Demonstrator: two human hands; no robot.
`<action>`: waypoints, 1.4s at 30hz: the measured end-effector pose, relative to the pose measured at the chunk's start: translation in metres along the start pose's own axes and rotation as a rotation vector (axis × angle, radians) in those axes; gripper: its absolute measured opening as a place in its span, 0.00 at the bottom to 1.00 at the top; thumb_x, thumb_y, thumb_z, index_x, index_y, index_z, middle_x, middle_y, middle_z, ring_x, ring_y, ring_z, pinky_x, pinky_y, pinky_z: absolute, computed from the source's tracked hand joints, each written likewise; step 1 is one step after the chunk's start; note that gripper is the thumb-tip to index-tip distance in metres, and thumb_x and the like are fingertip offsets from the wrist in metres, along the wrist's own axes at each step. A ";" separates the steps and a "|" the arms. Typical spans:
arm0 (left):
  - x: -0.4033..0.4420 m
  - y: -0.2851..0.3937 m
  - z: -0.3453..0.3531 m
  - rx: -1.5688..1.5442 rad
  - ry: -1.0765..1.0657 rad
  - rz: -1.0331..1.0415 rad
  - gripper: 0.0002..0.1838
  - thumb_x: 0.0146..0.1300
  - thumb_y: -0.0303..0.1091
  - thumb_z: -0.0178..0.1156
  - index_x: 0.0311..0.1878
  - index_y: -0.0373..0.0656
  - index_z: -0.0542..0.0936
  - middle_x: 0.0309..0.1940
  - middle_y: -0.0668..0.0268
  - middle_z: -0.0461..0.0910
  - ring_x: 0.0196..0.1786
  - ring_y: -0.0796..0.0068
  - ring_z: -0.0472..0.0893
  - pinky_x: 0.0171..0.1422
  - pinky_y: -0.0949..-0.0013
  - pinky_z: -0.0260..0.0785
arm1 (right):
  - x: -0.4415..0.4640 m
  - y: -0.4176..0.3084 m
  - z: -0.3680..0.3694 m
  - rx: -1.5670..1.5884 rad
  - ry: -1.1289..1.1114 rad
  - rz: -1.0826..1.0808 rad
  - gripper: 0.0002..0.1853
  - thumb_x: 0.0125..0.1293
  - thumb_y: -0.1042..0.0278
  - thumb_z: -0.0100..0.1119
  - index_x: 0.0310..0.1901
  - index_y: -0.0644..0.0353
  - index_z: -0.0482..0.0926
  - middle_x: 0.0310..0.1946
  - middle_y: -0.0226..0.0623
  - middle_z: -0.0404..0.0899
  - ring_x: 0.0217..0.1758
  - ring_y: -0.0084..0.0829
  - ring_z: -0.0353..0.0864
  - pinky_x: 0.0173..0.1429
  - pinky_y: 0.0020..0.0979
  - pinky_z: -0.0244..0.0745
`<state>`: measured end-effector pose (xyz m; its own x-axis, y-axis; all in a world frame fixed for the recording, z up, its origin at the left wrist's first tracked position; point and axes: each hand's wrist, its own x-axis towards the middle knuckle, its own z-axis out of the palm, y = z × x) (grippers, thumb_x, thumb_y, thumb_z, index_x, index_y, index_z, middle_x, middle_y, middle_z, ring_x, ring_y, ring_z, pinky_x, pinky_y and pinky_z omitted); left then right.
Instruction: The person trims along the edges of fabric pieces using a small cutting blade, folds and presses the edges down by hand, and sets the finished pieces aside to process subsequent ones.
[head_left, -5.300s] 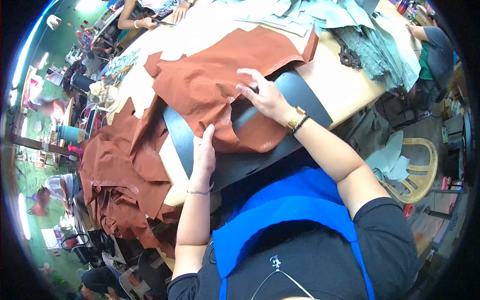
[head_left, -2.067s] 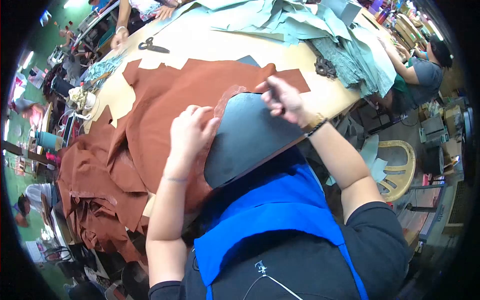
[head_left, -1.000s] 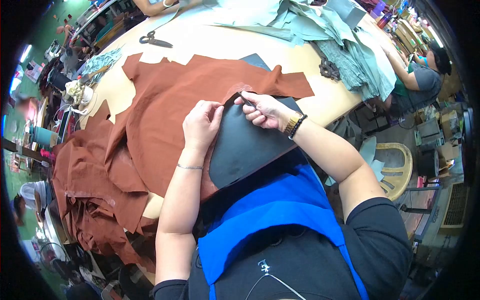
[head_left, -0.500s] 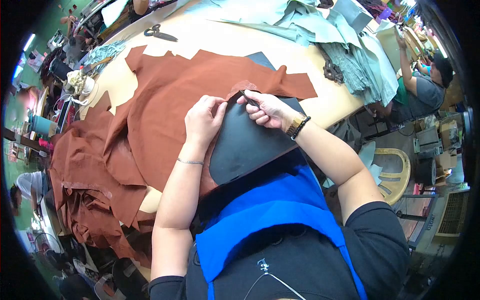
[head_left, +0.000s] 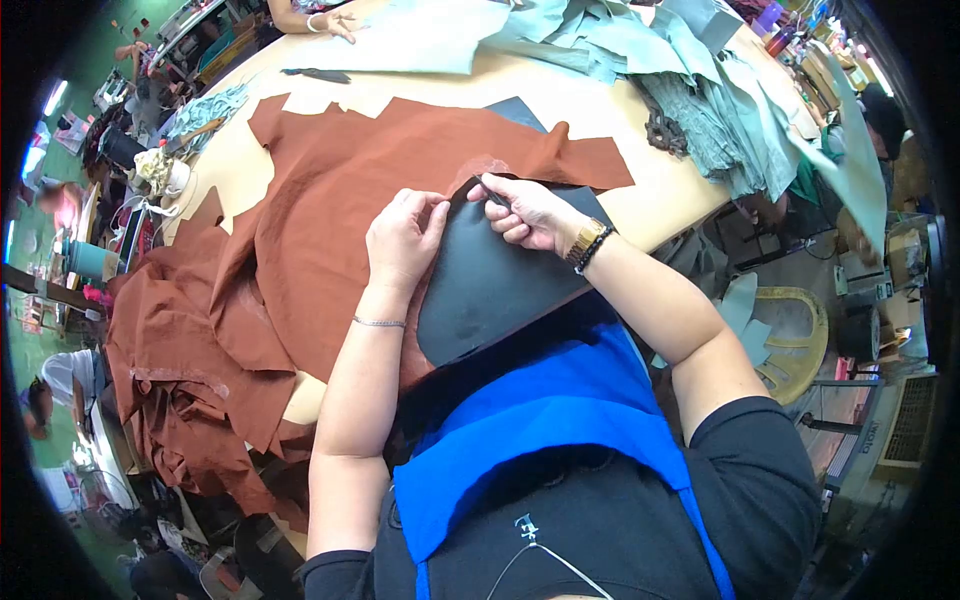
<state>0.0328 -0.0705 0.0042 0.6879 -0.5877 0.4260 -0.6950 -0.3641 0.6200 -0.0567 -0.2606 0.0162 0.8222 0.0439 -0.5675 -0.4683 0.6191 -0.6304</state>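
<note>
A large reddish-brown leather hide (head_left: 330, 210) lies over a dark board (head_left: 490, 270), which shows bare in front of me. My left hand (head_left: 405, 235) rests at the hide's edge beside the board, thumb and fingers pinched together on that edge. In my right hand (head_left: 530, 212) is a slim dark tool (head_left: 495, 197), mostly hidden by the fingers. Its tip is at the hide's edge, just right of my left fingertips. Whether it is a knife cannot be made out.
Pale green leather sheets (head_left: 580, 40) cover the table's far side. Dark scissors (head_left: 318, 75) lie near a co-worker's hand (head_left: 335, 25). More brown leather (head_left: 190, 370) hangs bunched at the left. A yellowish plastic chair (head_left: 800, 340) stands at the right.
My right hand has shifted slightly left along the hide's edge with the tool; my left hand barely moved. A co-worker's pale green sheet slid over the far table, and another swung down at right.
</note>
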 end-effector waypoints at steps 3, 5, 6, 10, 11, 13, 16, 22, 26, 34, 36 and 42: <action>0.000 -0.001 -0.005 -0.109 -0.068 -0.072 0.09 0.65 0.35 0.67 0.45 0.41 0.84 0.37 0.63 0.83 0.36 0.71 0.84 0.44 0.71 0.76 | -0.015 0.007 -0.008 -0.020 -0.022 -0.092 0.19 0.81 0.48 0.42 0.51 0.55 0.73 0.21 0.19 0.60 0.17 0.11 0.53 0.16 0.15 0.48; 0.002 -0.008 -0.012 -0.277 -0.135 -0.125 0.13 0.64 0.35 0.67 0.49 0.40 0.84 0.42 0.59 0.83 0.42 0.67 0.85 0.49 0.70 0.77 | -0.030 -0.003 -0.022 -0.116 0.069 -0.218 0.19 0.80 0.47 0.45 0.50 0.55 0.75 0.21 0.20 0.63 0.17 0.12 0.54 0.16 0.16 0.49; 0.005 -0.011 -0.022 -0.204 -0.221 -0.050 0.17 0.63 0.39 0.68 0.52 0.41 0.83 0.46 0.58 0.82 0.47 0.63 0.83 0.54 0.66 0.76 | -0.042 -0.010 -0.027 -0.168 0.179 -0.289 0.19 0.79 0.48 0.47 0.48 0.55 0.77 0.21 0.20 0.64 0.17 0.12 0.55 0.17 0.17 0.49; 0.006 -0.016 -0.083 0.218 -0.515 0.363 0.41 0.50 0.61 0.72 0.65 0.48 0.78 0.67 0.55 0.73 0.72 0.51 0.69 0.75 0.46 0.59 | -0.055 -0.045 -0.123 -0.808 0.726 -0.630 0.19 0.77 0.52 0.52 0.50 0.61 0.80 0.30 0.25 0.78 0.31 0.20 0.76 0.35 0.25 0.74; 0.003 -0.020 -0.089 0.334 -0.662 0.366 0.53 0.41 0.71 0.72 0.71 0.53 0.73 0.75 0.54 0.64 0.78 0.48 0.59 0.80 0.38 0.47 | -0.056 -0.052 -0.145 -0.853 0.783 -0.632 0.18 0.76 0.54 0.54 0.52 0.61 0.80 0.35 0.30 0.81 0.38 0.26 0.79 0.44 0.30 0.75; -0.006 -0.032 -0.085 0.359 -0.705 0.349 0.57 0.40 0.76 0.69 0.74 0.56 0.69 0.78 0.54 0.58 0.81 0.48 0.54 0.81 0.34 0.42 | -0.057 -0.060 -0.185 -1.155 1.014 -0.760 0.17 0.74 0.57 0.56 0.53 0.62 0.80 0.42 0.39 0.83 0.48 0.36 0.81 0.56 0.38 0.75; -0.007 -0.048 -0.059 0.435 -0.506 0.104 0.59 0.43 0.78 0.66 0.76 0.56 0.66 0.81 0.54 0.51 0.83 0.50 0.48 0.80 0.31 0.35 | -0.055 -0.060 -0.191 -1.653 1.223 -1.097 0.18 0.71 0.56 0.59 0.52 0.63 0.81 0.47 0.48 0.82 0.54 0.45 0.79 0.62 0.42 0.73; 0.048 -0.052 -0.007 0.086 0.170 -0.688 0.58 0.57 0.73 0.60 0.82 0.51 0.49 0.82 0.48 0.40 0.84 0.49 0.37 0.79 0.29 0.28 | -0.054 0.010 -0.027 -1.595 0.328 -0.966 0.35 0.60 0.37 0.65 0.57 0.61 0.79 0.56 0.47 0.79 0.60 0.45 0.76 0.66 0.43 0.69; 0.023 -0.048 -0.041 0.152 -0.152 -0.316 0.56 0.56 0.70 0.64 0.81 0.55 0.53 0.82 0.52 0.46 0.84 0.50 0.41 0.80 0.31 0.32 | -0.075 0.031 -0.015 -1.809 0.335 -0.860 0.39 0.59 0.42 0.69 0.66 0.58 0.72 0.61 0.42 0.74 0.65 0.45 0.72 0.65 0.47 0.70; -0.074 -0.011 -0.100 0.612 -0.452 -0.181 0.62 0.48 0.75 0.65 0.79 0.43 0.57 0.80 0.45 0.49 0.81 0.45 0.50 0.81 0.35 0.41 | -0.075 0.024 -0.036 -1.511 0.194 -0.661 0.26 0.59 0.51 0.71 0.55 0.55 0.79 0.38 0.41 0.79 0.46 0.44 0.79 0.53 0.40 0.76; -0.078 0.039 -0.117 0.682 -0.653 -0.392 0.65 0.47 0.76 0.66 0.79 0.41 0.55 0.78 0.42 0.52 0.80 0.42 0.53 0.80 0.34 0.42 | -0.076 0.004 -0.042 -1.537 0.122 -0.651 0.18 0.59 0.57 0.70 0.48 0.56 0.82 0.35 0.41 0.79 0.44 0.45 0.80 0.52 0.41 0.76; -0.044 0.038 -0.074 0.473 -0.530 0.235 0.43 0.53 0.66 0.69 0.65 0.46 0.76 0.68 0.53 0.71 0.71 0.54 0.70 0.75 0.44 0.54 | -0.089 -0.051 -0.026 -1.722 0.066 -0.782 0.07 0.56 0.72 0.61 0.38 0.59 0.80 0.35 0.42 0.80 0.40 0.41 0.81 0.46 0.39 0.76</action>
<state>-0.0089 -0.0048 0.0578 0.4003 -0.9142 0.0637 -0.9093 -0.3876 0.1511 -0.1146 -0.3161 0.0855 0.9887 0.1275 0.0787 0.1495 -0.8712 -0.4675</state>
